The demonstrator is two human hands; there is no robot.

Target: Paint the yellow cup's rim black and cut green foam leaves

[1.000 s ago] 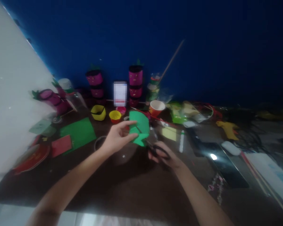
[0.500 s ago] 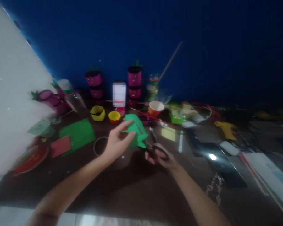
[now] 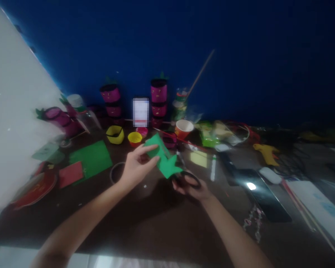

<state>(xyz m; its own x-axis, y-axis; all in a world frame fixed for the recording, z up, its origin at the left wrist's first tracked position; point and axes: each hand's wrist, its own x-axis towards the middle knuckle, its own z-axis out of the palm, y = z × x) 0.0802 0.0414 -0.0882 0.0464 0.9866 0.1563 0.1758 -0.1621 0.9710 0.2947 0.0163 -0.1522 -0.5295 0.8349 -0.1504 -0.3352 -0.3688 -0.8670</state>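
Note:
Between thumb and fingers, my left hand (image 3: pixel 136 166) pinches a bright green sheet (image 3: pixel 161 154), which looks like felt or foam and has pointed, leaf-like tips cut at its right end. My right hand (image 3: pixel 194 188) is closed on a pair of black-handled scissors (image 3: pixel 191 178), fingers through the loops. The scissors lie right at the pointed end of the sheet, and their blades are mostly hidden by it. Both hands are held above the dark table (image 3: pixel 145 227).
Behind the hands stand a yellow cup (image 3: pixel 135 139), a paper cup (image 3: pixel 184 129) and purple stacked figures (image 3: pixel 159 98). Green felt (image 3: pixel 96 160) and a red piece (image 3: pixel 70 174) lie left. To the right are a marker (image 3: pixel 213 168), a phone (image 3: pixel 265 197) and a yellow glue gun (image 3: pixel 266 153).
My left hand has turned the green sheet, so it faces me flatter and its pointed tips show more plainly to the right. My right hand stays almost in place with the scissors.

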